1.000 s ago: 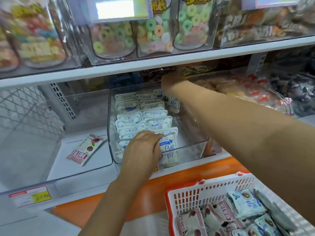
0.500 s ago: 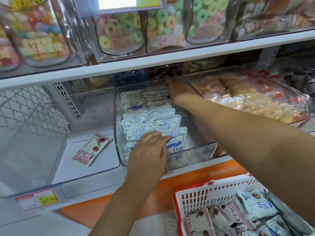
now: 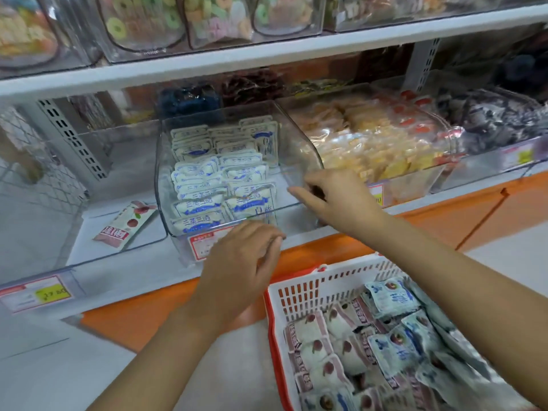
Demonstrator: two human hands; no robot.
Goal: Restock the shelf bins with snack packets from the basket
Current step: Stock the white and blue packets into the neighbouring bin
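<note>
A clear plastic shelf bin (image 3: pixel 296 137) is seen on the lower white shelf, filled in rows with white-and-blue snack packets (image 3: pixel 204 185) stood on edge. The left hand (image 3: pixel 243 259) is held just in front of the bin's lower front wall, partly over a red-and-white price label (image 3: pixel 201 244); its fingers are loosely curled and nothing is held in them. The right hand (image 3: pixel 338 200) is placed at the bin's front right corner, with the index finger stretched leftward and the other fingers bent; whether the rim is gripped cannot be told. A white slotted plastic basket with a red rim (image 3: pixel 296 295) is seen below the right forearm, loaded with pink-and-white and blue-and-white packets (image 3: pixel 391 351). A single pink packet (image 3: pixel 124 223) lies flat in the neighbouring clear bin to the left.
</note>
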